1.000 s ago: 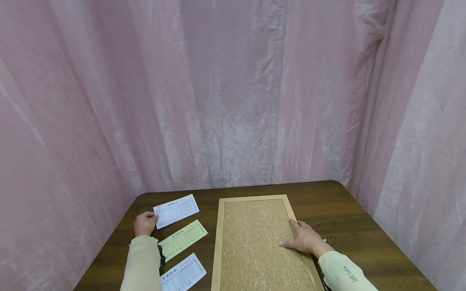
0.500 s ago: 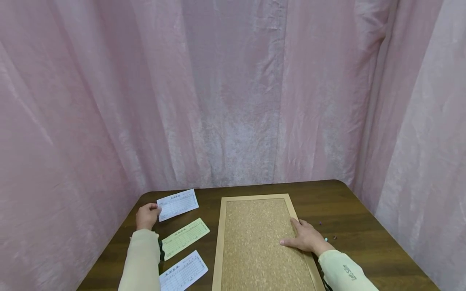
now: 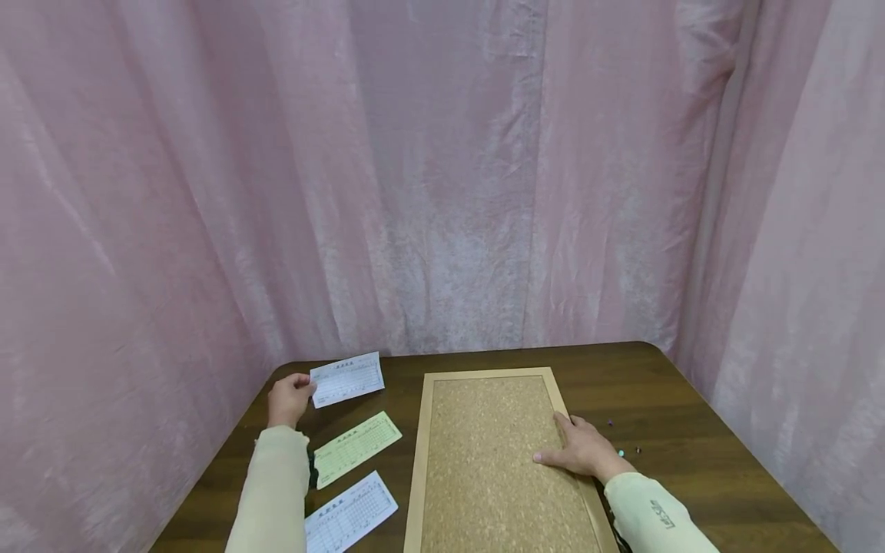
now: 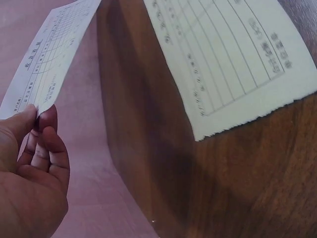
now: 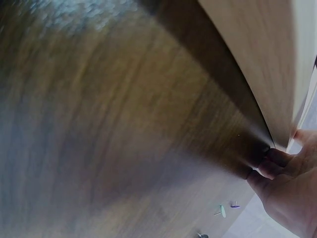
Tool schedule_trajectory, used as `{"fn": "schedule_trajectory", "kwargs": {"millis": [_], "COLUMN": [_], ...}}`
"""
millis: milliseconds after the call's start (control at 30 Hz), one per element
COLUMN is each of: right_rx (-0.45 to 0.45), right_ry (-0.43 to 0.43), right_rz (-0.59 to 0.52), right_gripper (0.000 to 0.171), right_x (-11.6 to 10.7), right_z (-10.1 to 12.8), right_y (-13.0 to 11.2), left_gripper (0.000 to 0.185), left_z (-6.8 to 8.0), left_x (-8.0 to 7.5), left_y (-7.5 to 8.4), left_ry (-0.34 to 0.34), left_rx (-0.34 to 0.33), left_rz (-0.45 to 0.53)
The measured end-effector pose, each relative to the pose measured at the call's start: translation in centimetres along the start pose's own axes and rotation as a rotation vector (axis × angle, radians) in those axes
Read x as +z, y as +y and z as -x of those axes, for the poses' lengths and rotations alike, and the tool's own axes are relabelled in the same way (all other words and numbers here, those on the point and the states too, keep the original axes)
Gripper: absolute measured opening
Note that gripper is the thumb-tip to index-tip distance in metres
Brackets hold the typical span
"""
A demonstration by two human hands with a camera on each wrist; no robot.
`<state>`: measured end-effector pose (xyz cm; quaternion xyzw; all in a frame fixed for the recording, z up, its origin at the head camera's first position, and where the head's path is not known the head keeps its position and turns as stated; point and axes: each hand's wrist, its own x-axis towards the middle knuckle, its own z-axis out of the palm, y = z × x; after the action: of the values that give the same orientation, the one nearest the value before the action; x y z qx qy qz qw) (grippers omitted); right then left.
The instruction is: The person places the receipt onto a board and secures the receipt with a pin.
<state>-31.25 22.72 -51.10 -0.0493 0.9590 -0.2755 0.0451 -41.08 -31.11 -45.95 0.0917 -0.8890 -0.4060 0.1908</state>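
My left hand (image 3: 290,401) pinches the left end of a white printed receipt slip (image 3: 347,380) between thumb and index finger. In the left wrist view that slip (image 4: 52,47) is lifted off the table, slightly bent. Just nearer lies a pale green receipt slip (image 3: 358,449), and below it a second white slip (image 3: 353,513), partly covered by the left sleeve. My right hand (image 3: 584,452) rests on the right edge of a wood-framed cork board (image 3: 494,461), thumb on the cork. In the right wrist view its lower fingers (image 5: 260,181) reach down beside the frame.
Right of the board, several small push pins lie on the dark wooden table (image 3: 691,476), among them a teal pin (image 3: 621,453) and a purple pin (image 3: 610,422). Pink curtains (image 3: 442,192) hang behind the table and at both sides.
My left hand has raised the far white slip and moved it away toward the table's back edge and slightly right. My right hand stays on the board.
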Motion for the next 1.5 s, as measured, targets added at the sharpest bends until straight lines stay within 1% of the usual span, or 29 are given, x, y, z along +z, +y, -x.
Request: {"fn": "schedule_trajectory", "kwargs": {"millis": [133, 233, 400, 600, 800, 1000, 1200, 1367, 1500], "right_rx": [-0.001, -0.004, -0.003, -0.007, -0.011, 0.001, -0.014, -0.037, -0.046], "right_ry": [0.003, 0.004, 0.005, 0.022, 0.012, -0.006, -0.009, -0.011, -0.002], "right_rz": [0.001, -0.001, -0.004, 0.007, -0.014, -0.044, -0.053, -0.045, -0.029], "right_gripper": [0.107, 0.107, 0.107, 0.108, 0.108, 0.108, 0.107, 0.102, 0.096], "right_x": [0.0, -0.2, -0.3, -0.2, -0.5, -0.5, -0.8, -1.1, -1.3], "right_z": [-0.3, -0.5, -0.4, -0.5, -1.1, -1.3, -1.2, -1.0, -1.0], "right_y": [-0.1, 0.0, 0.3, 0.7, 0.4, 0.3, 0.5, 0.7, 0.9], "left_gripper": [0.024, 0.024, 0.022, 0.023, 0.023, 0.02, 0.018, 0.017, 0.017], "left_z": [-0.3, -0.4, -0.4, -0.5, -0.3, -0.1, 0.1, 0.2, 0.4], "left_x": [-0.1, -0.1, 0.7, 1.7, 2.4, 3.7, 5.0, 5.7, 6.4], "left_y": [1.0, 1.7, 3.0, 4.5, 6.2, 7.6, 8.7, 9.7, 10.6], "left_ry": [-0.021, -0.024, -0.032, -0.052, -0.071, -0.09, -0.139, -0.16, -0.185], "left_rx": [-0.012, -0.021, -0.032, -0.013, 0.014, 0.039, 0.062, 0.083, 0.087], "left_rz": [0.042, 0.067, 0.107, 0.139, 0.191, 0.223, 0.269, 0.296, 0.332]}}
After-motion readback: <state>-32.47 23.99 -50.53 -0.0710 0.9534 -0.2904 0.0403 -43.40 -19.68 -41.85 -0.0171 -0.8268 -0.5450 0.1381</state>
